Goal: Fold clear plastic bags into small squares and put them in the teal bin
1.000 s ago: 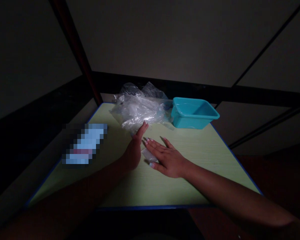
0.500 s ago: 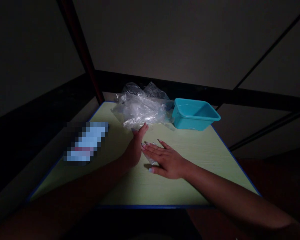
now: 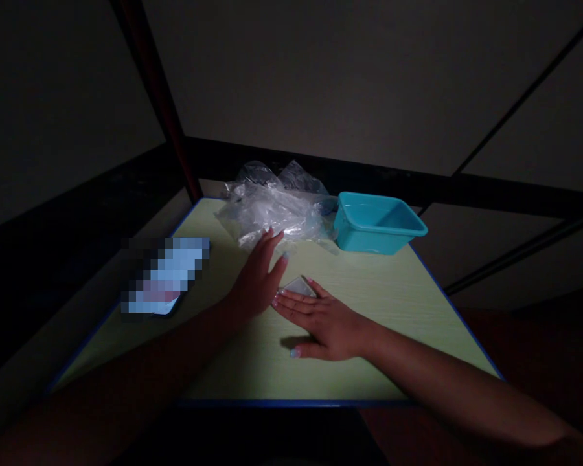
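Observation:
A small clear plastic piece, folded to a pointed shape [image 3: 298, 286], lies on the pale green table [image 3: 369, 375] near its middle. My right hand [image 3: 320, 322] rests flat over its near part, fingers pointing left and thumb spread toward the front edge. My left hand [image 3: 261, 277] is raised just left of the piece, its fingers apart and pointing away from me, with nothing held. Its fingertips are near a heap of crumpled clear plastic bags [image 3: 284, 210]. The part of the piece under my right fingers is hidden.
A turquoise plastic bin [image 3: 381, 233] stands at the back right of the table. A phone with a blurred, lit screen [image 3: 170, 275] lies at the left edge. Dark panelled walls rise behind and to the left.
My left hand has opened out, with its fingers and thumb spread, and shifted slightly left. My right hand has slid a little toward me, and more of the clear piece shows beyond its fingers.

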Available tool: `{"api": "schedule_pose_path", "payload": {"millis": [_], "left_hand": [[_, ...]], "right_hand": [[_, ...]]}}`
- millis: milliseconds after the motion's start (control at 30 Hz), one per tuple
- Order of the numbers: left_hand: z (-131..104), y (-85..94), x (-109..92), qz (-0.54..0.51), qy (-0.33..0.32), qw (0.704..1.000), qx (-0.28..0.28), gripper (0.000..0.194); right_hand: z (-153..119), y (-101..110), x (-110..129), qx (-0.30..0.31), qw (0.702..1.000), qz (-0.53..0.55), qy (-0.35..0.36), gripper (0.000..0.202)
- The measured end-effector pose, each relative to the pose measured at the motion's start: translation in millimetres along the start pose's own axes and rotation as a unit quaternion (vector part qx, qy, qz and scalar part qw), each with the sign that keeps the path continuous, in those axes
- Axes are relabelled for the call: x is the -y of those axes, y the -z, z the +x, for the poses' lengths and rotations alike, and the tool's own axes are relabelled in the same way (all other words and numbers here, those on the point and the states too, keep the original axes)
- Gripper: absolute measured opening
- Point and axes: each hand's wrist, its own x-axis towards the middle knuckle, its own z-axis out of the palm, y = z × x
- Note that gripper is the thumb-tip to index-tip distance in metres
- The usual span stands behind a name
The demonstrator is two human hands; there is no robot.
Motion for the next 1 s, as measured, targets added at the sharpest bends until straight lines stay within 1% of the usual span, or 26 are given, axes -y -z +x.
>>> {"api": "schedule_pose_path", "payload": {"millis": [33, 67, 100, 133, 200, 300, 433, 600, 667, 733, 767, 833, 900, 933, 1000], "left_hand": [[0.6, 4.5, -3.5, 0.101, -0.062, 0.993, -0.013, 0.055], [1.3, 8.9, -7.1, 0.188, -0.102, 0.977, -0.020, 0.055], [1.8, 12.8, -10.2, 0.259, -0.125, 0.958, -0.026, 0.059], [2.1, 15.8, -12.2, 0.311, -0.132, 0.941, -0.030, 0.066], [1.9, 18.0, -11.6, 0.370, -0.128, 0.920, -0.030, 0.075], [-0.8, 14.0, -2.1, 0.405, -0.111, 0.908, 0.003, 0.075], [-5.9, 5.9, 7.9, 0.413, -0.102, 0.905, 0.027, 0.071], [-7.2, 4.0, 4.0, 0.436, -0.091, 0.894, 0.046, 0.068], [-5.6, 4.6, 3.4, 0.432, -0.079, 0.897, 0.045, 0.067], [-2.7, 4.6, 6.9, 0.405, -0.056, 0.912, 0.035, 0.064], [-0.9, 4.2, 10.3, 0.378, -0.044, 0.924, 0.027, 0.063], [2.9, 2.8, 19.4, 0.296, -0.026, 0.955, 0.006, 0.063], [6.0, 1.2, 28.3, 0.197, -0.032, 0.979, -0.027, 0.061], [7.1, 0.5, 31.6, 0.162, -0.034, 0.985, -0.044, 0.059], [8.0, 0.1, 34.5, 0.119, -0.045, 0.989, -0.077, 0.058]], "right_hand": [[0.1, -0.1, -0.3, -0.001, 1.000, 0.004, 0.002, 0.078], [0.2, -0.2, -0.6, -0.001, 1.000, 0.008, 0.004, 0.078], [0.2, -0.1, -0.7, -0.001, 1.000, 0.014, 0.005, 0.078], [0.2, -0.1, -0.7, 0.000, 1.000, 0.018, 0.006, 0.078], [0.0, 0.0, -0.2, 0.007, 1.000, 0.023, -0.001, 0.077], [-1.1, -0.9, 0.3, 0.013, 1.000, 0.020, -0.014, 0.077], [-3.2, -3.5, -0.4, 0.004, 1.000, 0.021, -0.018, 0.077], [-3.2, -4.0, 0.6, -0.009, 1.000, 0.021, -0.011, 0.080], [-1.9, -2.2, 0.0, -0.019, 1.000, 0.021, 0.002, 0.077], [-0.3, 0.4, -4.0, -0.046, 0.999, 0.020, 0.006, 0.072], [0.6, 1.8, -7.6, -0.069, 0.997, 0.019, -0.006, 0.068], [2.3, 4.0, -17.7, -0.132, 0.989, 0.014, -0.066, 0.059], [3.6, 5.2, -29.3, -0.188, 0.973, 0.008, -0.134, 0.051], [4.2, 5.5, -34.4, -0.206, 0.967, 0.007, -0.152, 0.048], [5.1, 5.8, -41.1, -0.220, 0.962, 0.018, -0.162, 0.045]]}}
